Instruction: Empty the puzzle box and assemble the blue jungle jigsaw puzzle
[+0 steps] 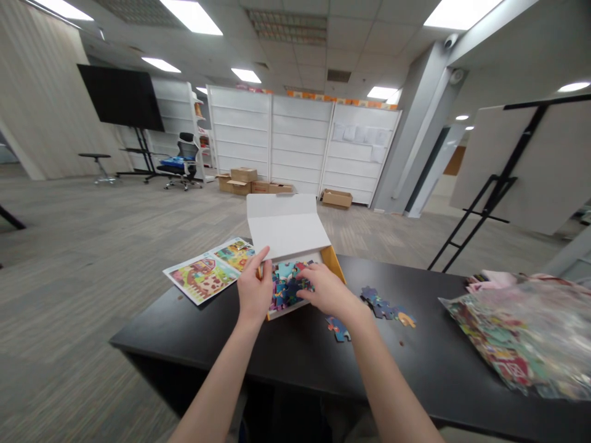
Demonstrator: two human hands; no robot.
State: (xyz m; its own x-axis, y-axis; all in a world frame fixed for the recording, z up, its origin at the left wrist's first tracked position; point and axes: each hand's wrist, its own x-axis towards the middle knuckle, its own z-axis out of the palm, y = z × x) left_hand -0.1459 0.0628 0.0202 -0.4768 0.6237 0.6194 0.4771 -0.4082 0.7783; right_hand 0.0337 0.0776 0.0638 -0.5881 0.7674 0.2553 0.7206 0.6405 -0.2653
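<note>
A puzzle box (340, 264) with yellow sides stands on the dark table, its white lid (289, 224) folded up at the back. Jigsaw pieces (286, 286) in blue, purple and teal fill it. My left hand (255, 289) grips the box's left side, with thumb and fingers at the rim. Inside the right part of the box, my right hand (325, 289) has its thumb and fingers curled around some pieces; exactly which ones is hidden. Loose pieces (381, 306) lie right of the box, and a few more (339, 329) rest beside my right wrist.
A printed picture sheet (203, 277) lies left of the box, overhanging the table edge. On the right of the table (295, 357) sits a clear plastic bag (521, 338) with colourful contents. An easel board (494, 172) stands behind; cardboard boxes (242, 178) line the far shelves.
</note>
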